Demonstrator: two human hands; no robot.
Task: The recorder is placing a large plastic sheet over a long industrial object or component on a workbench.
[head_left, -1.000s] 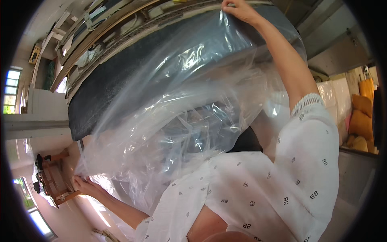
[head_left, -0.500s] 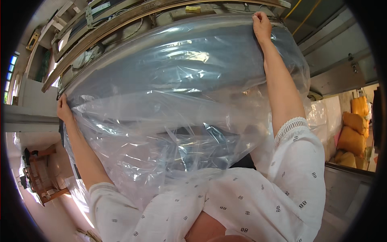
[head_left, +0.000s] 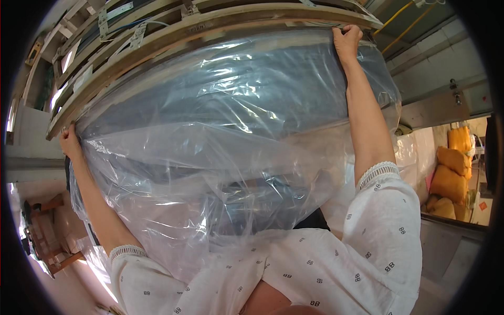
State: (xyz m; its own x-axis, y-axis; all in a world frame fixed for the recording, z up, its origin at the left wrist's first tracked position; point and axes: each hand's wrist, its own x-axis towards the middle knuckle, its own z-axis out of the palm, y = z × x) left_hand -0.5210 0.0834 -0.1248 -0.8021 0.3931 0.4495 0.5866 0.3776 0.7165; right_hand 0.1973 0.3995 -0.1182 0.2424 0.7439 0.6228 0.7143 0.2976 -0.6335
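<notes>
A wide sheet of clear plastic film stretches between my arms, wrinkled and shiny, over a dark flat surface. Its near part hangs loosely down to my body. At the far left corner, my left hand is closed on the film's edge. My right hand, also closed, pinches the film's far edge at the upper right. Both arms are stretched out and spread wide. Just beyond the film's far edge runs a long wooden bar, which bows in this view.
Slatted framework with metal brackets rises behind the bar. Yellow cords hang at the upper right. Orange-yellow bundles are stacked at the right. A brown wooden frame stands at the lower left.
The wooden bar now sits nearer, over the film's far edge, and the yellow block behind it is out of sight. My left hand appears slightly lower and farther left.
</notes>
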